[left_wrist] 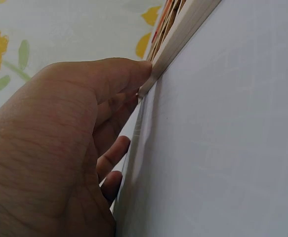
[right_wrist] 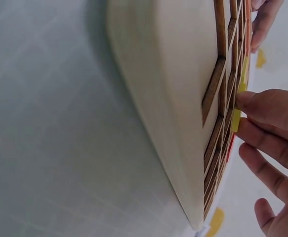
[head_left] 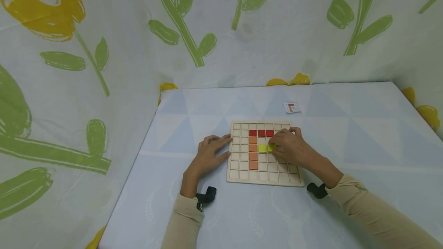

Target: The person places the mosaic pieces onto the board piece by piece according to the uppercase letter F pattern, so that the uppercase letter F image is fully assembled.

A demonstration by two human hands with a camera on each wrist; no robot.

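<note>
A wooden grid board lies on the table with coloured square tiles in its cells. Three red tiles form a row near the top, and several orange tiles run down a column below its left end. One yellow tile sits beside that column. My right hand pinches a second yellow tile between thumb and forefinger, right of the first one at the board's surface. My left hand touches the board's left edge, its thumb against the wooden side and its fingers extended.
A small card printed with a coloured grid pattern lies behind the board, towards the table's far edge. Black wrist cameras are worn on both wrists. Fabric with flower prints hangs behind the table and at its sides.
</note>
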